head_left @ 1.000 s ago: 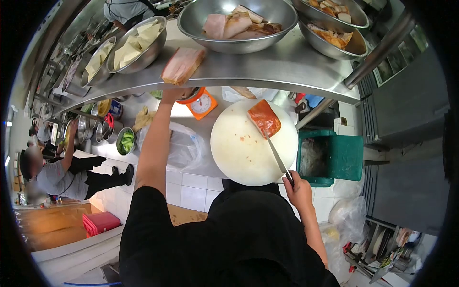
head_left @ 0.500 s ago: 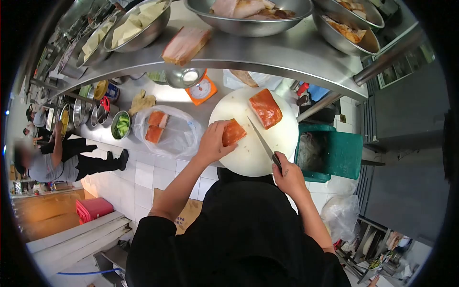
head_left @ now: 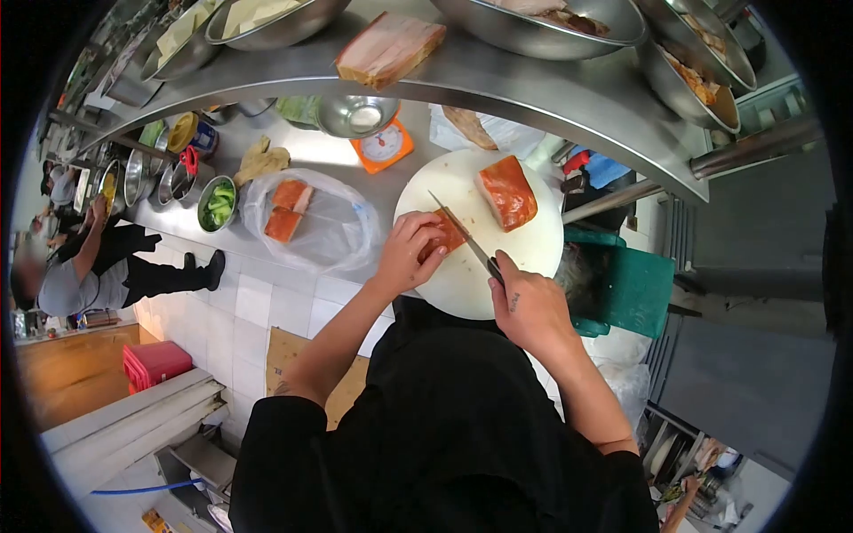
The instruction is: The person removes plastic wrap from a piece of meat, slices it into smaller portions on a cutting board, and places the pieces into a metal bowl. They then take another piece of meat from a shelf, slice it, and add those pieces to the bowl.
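A round white cutting board (head_left: 524, 258) lies on the steel counter. My left hand (head_left: 407, 255) presses down on a small orange-red slab of roast pork (head_left: 449, 233) at the board's near left. My right hand (head_left: 526, 306) grips a knife (head_left: 459, 233) whose blade lies across that slab. A larger orange slab of pork (head_left: 508, 192) rests at the board's far right, apart from both hands.
A clear plastic bag (head_left: 333, 233) with two pork pieces sits left of the board, by an orange scale (head_left: 384, 144). A steel shelf (head_left: 551, 93) above carries a pork slab (head_left: 389, 46) and metal bowls. A green bin (head_left: 633, 289) stands right. Another person (head_left: 84, 266) works far left.
My left hand came down from the shelf to a small pork piece on the board. The knife swung left from beside the large slab onto the small piece.
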Tool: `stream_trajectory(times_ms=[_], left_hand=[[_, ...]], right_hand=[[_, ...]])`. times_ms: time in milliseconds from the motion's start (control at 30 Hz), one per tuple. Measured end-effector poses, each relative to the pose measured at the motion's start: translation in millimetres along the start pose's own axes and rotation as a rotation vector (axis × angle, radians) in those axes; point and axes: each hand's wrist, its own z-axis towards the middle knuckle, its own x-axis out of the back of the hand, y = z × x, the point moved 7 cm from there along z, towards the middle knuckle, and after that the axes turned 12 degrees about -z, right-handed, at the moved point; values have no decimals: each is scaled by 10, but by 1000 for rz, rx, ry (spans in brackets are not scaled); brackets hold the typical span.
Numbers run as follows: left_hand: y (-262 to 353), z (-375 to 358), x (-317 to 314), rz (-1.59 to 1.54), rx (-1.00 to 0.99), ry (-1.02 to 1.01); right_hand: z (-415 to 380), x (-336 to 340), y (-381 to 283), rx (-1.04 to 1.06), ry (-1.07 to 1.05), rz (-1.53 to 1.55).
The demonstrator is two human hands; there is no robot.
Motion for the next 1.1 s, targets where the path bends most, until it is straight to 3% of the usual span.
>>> stream_trajectory(times_ms=[800,967,1100], left_hand=[[-62,55,-3,-26,-16,33],[-116,24,-32,-43,-23,31],[-165,19,-57,-42,-33,42]], right_hand=[[171,267,-218,21,-208,-142],[454,357,-269,34,-286,-175],[1012,-7,-288,-23,-306,-129]])
